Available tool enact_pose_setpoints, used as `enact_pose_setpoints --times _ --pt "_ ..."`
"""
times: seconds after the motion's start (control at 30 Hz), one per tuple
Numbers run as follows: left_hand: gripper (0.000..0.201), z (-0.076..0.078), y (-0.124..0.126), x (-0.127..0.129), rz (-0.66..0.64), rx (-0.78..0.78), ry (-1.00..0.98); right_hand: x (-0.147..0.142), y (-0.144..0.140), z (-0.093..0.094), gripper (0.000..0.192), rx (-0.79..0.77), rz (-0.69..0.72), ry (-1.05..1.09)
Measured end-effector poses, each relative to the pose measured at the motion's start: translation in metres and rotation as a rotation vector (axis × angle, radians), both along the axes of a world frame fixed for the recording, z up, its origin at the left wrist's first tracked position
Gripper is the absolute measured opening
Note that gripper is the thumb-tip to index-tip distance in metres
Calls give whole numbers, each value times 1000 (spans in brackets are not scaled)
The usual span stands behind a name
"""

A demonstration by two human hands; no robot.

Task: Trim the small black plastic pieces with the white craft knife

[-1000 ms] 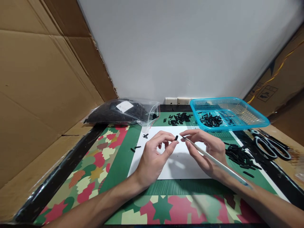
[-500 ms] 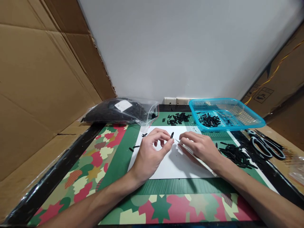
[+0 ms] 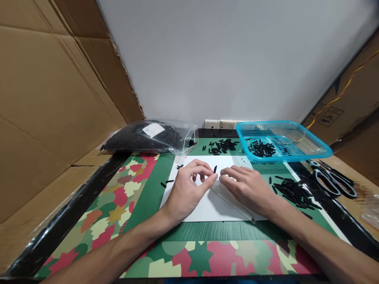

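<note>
Pinching: one small black piece (image 3: 215,169), between thumb and fingers of the left hand (image 3: 188,191), above a white sheet (image 3: 201,211).
Head view, as I see it from here: the black piece points upward, slightly tilted, out of the left fingertips; the right hand (image 3: 248,185) sits just beside it, fingers curled, whether around anything I cannot tell. One pale slender tool (image 3: 232,203), slanting below the right hand, over the sheet. One far heap (image 3: 224,146) of black pieces; one right-hand heap (image 3: 295,192), likewise. One blue basket (image 3: 287,159), holding more. One pair of scissors (image 3: 334,184), at right. One clear bag (image 3: 139,138), white-labelled, dark contents, far left.
</note>
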State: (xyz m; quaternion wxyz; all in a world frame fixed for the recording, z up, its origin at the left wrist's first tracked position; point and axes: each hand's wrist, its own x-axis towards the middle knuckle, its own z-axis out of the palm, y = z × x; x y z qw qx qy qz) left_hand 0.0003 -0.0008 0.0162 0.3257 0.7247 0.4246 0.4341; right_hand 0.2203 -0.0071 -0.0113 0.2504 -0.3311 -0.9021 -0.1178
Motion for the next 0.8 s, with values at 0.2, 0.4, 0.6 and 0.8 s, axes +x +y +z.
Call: enact_pose_setpoints --times 0.2,0.4,0.6,0.8 --pt "17 1 -2 2 -77 -82 44 -2 -2 4 26 -472 106 690" --pt "18 6 -4 -2 -93 -47 28 -7 -5 10 9 -635 144 921" --pt "18 7 -4 -5 -196 -34 -66 -7 -7 12 10 -837 237 1129" --pt "19 8 -5 -4 -239 -73 -126 -9 -6 13 11 -943 276 1213"
